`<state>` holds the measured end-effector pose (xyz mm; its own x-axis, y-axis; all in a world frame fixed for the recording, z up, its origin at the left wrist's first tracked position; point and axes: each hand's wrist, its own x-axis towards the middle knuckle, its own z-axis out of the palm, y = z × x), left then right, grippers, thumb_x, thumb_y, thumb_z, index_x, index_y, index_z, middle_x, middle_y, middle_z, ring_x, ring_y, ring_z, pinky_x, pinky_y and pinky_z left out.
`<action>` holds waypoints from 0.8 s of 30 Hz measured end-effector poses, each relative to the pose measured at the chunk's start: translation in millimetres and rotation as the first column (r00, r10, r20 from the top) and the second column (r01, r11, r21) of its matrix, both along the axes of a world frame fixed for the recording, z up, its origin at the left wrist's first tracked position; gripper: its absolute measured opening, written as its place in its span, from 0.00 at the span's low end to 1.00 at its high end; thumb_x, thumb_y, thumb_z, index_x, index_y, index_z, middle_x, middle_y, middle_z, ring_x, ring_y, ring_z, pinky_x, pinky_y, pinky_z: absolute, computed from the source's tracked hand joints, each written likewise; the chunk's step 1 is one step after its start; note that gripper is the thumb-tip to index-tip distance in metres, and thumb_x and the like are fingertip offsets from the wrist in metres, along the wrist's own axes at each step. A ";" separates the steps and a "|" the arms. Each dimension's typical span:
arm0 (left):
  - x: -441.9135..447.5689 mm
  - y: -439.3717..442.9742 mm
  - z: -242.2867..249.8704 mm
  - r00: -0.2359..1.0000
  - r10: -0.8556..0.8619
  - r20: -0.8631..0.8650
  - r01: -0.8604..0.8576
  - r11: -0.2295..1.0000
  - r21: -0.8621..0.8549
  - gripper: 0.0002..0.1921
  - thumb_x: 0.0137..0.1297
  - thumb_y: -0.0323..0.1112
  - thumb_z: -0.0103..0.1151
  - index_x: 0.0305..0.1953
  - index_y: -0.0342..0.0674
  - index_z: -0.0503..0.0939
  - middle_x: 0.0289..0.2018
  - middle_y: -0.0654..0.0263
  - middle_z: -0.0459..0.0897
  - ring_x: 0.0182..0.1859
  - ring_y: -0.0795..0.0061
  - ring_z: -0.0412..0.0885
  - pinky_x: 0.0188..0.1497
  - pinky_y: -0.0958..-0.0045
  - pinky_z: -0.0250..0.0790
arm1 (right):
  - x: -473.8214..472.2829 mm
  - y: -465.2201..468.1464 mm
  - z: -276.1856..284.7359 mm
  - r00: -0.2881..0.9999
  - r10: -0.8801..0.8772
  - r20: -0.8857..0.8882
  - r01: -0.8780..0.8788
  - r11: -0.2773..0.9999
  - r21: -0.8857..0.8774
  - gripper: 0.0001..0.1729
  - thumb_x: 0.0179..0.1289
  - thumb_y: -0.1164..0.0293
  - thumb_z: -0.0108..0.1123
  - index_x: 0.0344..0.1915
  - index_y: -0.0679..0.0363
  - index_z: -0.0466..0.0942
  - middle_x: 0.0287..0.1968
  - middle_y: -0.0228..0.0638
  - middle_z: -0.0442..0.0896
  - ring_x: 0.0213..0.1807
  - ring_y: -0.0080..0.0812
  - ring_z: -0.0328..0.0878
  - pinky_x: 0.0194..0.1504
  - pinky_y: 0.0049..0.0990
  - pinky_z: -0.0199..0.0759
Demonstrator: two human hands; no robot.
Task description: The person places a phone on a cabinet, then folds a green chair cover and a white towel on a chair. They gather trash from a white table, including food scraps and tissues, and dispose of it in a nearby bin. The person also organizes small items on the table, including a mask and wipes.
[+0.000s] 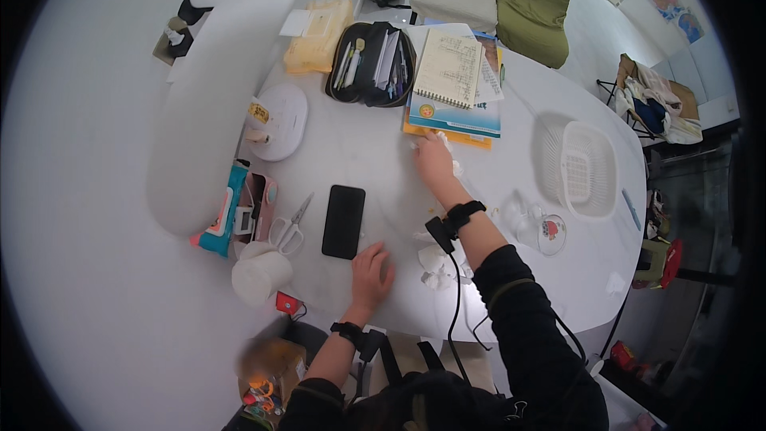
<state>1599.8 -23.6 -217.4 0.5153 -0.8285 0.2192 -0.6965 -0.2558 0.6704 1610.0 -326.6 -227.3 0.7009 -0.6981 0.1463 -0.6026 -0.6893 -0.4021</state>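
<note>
My right hand (pixel 435 163) reaches across the white table to the lower edge of a stack of books. White crumpled tissue (pixel 443 139) shows around its curled fingers, with another bit beside the palm. My left hand (pixel 370 278) rests on the tabletop with fingers apart and nothing in it. Its fingertips lie just below a black smartphone (pixel 343 221), placed screen up. Between my forearms are more crumpled tissues (pixel 438 263), partly hidden by the right arm and a cable. Small crumbs lie near the right wrist.
A spiral notebook (pixel 449 67) tops the books (pixel 455 120), beside an open pencil case (pixel 372 66). Scissors (pixel 289 230), a tissue roll (pixel 261 274) and a white round device (pixel 278 123) stand left. A glass cup (pixel 549 234), white plastic basket (pixel 589 170) and blue pen (pixel 631 209) lie right.
</note>
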 end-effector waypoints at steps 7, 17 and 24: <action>2.2 -3.9 0.4 1.000 -0.008 -0.008 0.008 0.999 -0.033 0.16 0.57 0.35 0.61 0.46 0.39 0.75 0.57 0.58 0.74 0.57 0.58 0.71 0.60 0.59 0.61 | -82.0 41.6 55.6 0.982 0.189 0.007 -0.174 0.890 0.422 0.06 0.58 0.72 0.59 0.33 0.63 0.79 0.33 0.45 0.81 0.34 0.47 0.79 0.38 0.37 0.73; 1.3 -2.3 -1.8 0.999 0.005 -0.038 -0.005 1.000 -0.011 0.15 0.54 0.34 0.64 0.43 0.39 0.76 0.56 0.57 0.75 0.58 0.57 0.72 0.60 0.59 0.61 | -35.8 -11.9 38.8 0.999 -0.027 -0.031 0.029 0.997 0.067 0.13 0.57 0.77 0.58 0.43 0.62 0.78 0.44 0.39 0.78 0.45 0.42 0.77 0.45 0.37 0.74; 0.8 -3.0 1.7 0.999 0.004 -0.033 -0.004 1.000 -0.007 0.16 0.53 0.35 0.64 0.43 0.41 0.76 0.57 0.60 0.74 0.57 0.60 0.72 0.59 0.60 0.61 | -5.3 -4.7 14.2 1.000 0.012 -0.029 -0.013 0.999 -0.042 0.11 0.55 0.79 0.55 0.40 0.61 0.78 0.45 0.38 0.75 0.49 0.43 0.73 0.46 0.39 0.74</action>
